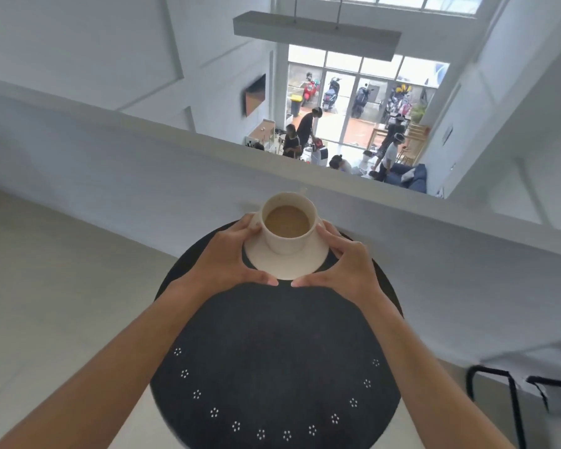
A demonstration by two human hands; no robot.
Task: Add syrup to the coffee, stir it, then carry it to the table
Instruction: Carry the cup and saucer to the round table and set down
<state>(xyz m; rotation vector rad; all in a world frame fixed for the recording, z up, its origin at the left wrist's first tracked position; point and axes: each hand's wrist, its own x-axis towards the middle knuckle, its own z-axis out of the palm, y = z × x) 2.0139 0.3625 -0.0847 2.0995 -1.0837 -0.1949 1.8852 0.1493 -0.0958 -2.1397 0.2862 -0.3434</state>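
**White china over the dark table: setting the coffee down level**

We have the cup (288, 222) of milky coffee sitting on its saucer (285, 262), and both hands are clamped on the saucer's rim. Our left hand (227, 254) grips the left edge, thumb curled along the near rim and fingers wrapped round the far side, close to the cup wall. Our right hand (348, 264) mirrors it on the right edge. The two thumb tips nearly meet at the near rim.

The saucer hangs over the far part of the round dark table (272, 361), near the white half-wall (143, 157). We cannot tell whether its base is touching the tabletop or is just above it. We judge that we are at the last step, the put-down.

To do it well, we should keep the saucer flat and lower both sides together, since the coffee stands fairly high in the cup and a tilt would slop it. The cup only rests on the saucer, so any jolt on landing could slide it. We should feel the base bear fully on the table before loosening, then slip the fingers out sideways from under the rim, one hand at a time, without dragging the saucer. A spot nearer the table's middle would be safer than the far edge.
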